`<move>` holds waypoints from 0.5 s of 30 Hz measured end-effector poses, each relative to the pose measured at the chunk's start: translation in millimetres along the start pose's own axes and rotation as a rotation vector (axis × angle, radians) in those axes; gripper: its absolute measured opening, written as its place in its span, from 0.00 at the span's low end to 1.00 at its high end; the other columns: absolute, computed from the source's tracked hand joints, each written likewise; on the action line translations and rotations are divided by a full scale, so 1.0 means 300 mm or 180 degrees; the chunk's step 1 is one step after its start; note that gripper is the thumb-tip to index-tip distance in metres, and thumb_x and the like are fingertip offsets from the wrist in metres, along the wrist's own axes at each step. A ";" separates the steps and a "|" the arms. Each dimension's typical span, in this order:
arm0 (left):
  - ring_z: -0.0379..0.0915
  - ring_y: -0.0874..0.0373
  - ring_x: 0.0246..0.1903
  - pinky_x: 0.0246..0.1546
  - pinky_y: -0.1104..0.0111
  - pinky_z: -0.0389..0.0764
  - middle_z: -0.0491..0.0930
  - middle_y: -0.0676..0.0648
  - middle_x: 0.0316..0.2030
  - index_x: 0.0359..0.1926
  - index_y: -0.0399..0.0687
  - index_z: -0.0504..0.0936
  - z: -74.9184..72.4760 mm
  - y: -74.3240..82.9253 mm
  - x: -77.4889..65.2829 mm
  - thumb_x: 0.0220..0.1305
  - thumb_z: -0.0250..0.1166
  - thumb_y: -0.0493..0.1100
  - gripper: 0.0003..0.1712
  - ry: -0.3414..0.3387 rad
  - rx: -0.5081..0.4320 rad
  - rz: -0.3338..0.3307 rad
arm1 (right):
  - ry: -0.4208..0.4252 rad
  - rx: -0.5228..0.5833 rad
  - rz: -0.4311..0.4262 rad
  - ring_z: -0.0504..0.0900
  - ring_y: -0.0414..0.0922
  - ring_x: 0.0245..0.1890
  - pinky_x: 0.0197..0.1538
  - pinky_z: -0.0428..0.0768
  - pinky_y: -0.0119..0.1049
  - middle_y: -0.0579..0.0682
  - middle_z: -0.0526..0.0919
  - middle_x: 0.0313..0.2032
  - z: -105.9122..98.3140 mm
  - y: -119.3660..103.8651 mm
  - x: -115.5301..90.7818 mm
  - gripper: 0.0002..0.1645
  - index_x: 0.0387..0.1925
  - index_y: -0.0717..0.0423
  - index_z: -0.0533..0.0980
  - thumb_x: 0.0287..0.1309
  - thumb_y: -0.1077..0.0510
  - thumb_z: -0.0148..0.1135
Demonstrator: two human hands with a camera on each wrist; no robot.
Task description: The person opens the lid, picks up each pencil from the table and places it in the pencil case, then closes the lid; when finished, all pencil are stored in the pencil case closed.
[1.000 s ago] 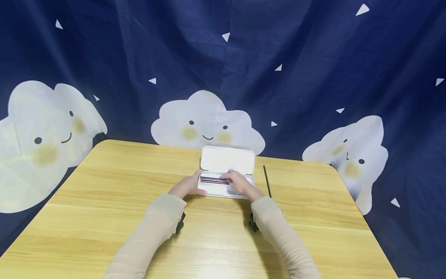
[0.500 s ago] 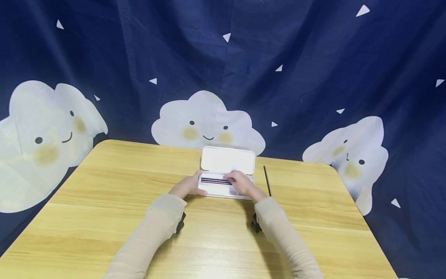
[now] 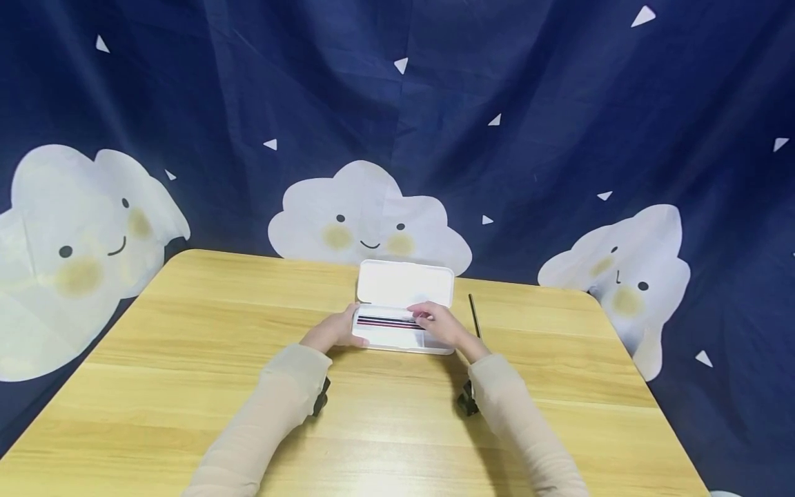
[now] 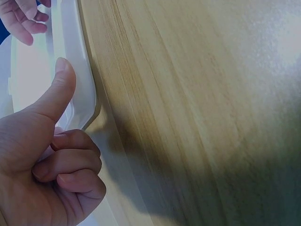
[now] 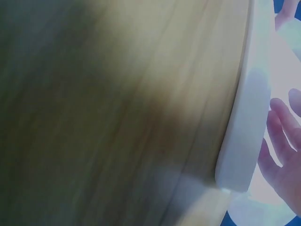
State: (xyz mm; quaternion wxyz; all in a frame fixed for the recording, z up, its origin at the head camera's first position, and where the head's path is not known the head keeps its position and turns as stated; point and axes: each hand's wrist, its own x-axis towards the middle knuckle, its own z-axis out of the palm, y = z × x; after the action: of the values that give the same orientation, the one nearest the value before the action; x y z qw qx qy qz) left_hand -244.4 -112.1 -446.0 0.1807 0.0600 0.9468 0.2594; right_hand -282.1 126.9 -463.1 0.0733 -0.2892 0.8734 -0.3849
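Note:
A white pencil case (image 3: 391, 338) stands on the table with its lid (image 3: 405, 283) raised at the back. Inside lie several thin dark and red pencils (image 3: 381, 322), side by side. My left hand (image 3: 340, 330) holds the case's left end, thumb over the front rim and the other fingers curled, as the left wrist view shows. Over the right part of the case is my right hand (image 3: 441, 323), its fingertips close above the pencils' right ends. In the right wrist view its fingers (image 5: 279, 136) look loosely bent and spread, with nothing visible between them.
A thin black stick (image 3: 475, 316), like a pencil, lies on the wooden table (image 3: 559, 373) just right of the case. Behind the table's far edge hangs a dark blue curtain (image 3: 348, 90) with white clouds.
My right hand has slid to the right along the pencils, uncovering more of them, and its fingers have lifted a little. My left hand has stayed at the case's left end.

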 end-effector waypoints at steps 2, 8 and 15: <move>0.65 0.36 0.55 0.56 0.50 0.66 0.67 0.27 0.55 0.68 0.39 0.49 -0.001 0.002 -0.002 0.48 0.71 0.50 0.54 0.0000 -0.0011 -0.0020 | -0.0007 0.0042 -0.0071 0.77 0.56 0.43 0.49 0.76 0.44 0.63 0.79 0.39 -0.008 0.010 -0.009 0.16 0.49 0.72 0.73 0.58 0.71 0.50; 0.66 0.37 0.54 0.56 0.50 0.66 0.67 0.28 0.55 0.68 0.39 0.49 0.004 -0.003 0.002 0.48 0.71 0.50 0.54 -0.0001 0.0006 -0.0003 | -0.0017 0.0076 -0.0112 0.78 0.56 0.41 0.48 0.76 0.44 0.63 0.79 0.38 -0.026 0.018 -0.041 0.16 0.48 0.73 0.73 0.57 0.71 0.51; 0.65 0.36 0.55 0.56 0.49 0.66 0.67 0.28 0.56 0.68 0.38 0.48 0.007 -0.006 0.001 0.48 0.70 0.50 0.54 0.0014 0.0011 0.0064 | -0.0089 0.0107 0.0019 0.77 0.55 0.44 0.50 0.75 0.45 0.63 0.79 0.41 -0.045 0.016 -0.070 0.17 0.50 0.71 0.72 0.59 0.68 0.52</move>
State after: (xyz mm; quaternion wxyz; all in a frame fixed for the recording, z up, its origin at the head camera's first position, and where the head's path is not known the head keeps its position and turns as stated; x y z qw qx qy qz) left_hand -243.9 -112.7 -448.7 0.1758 0.0692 0.9470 0.2597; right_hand -271.7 150.0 -459.1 0.0916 -0.2906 0.8666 -0.3952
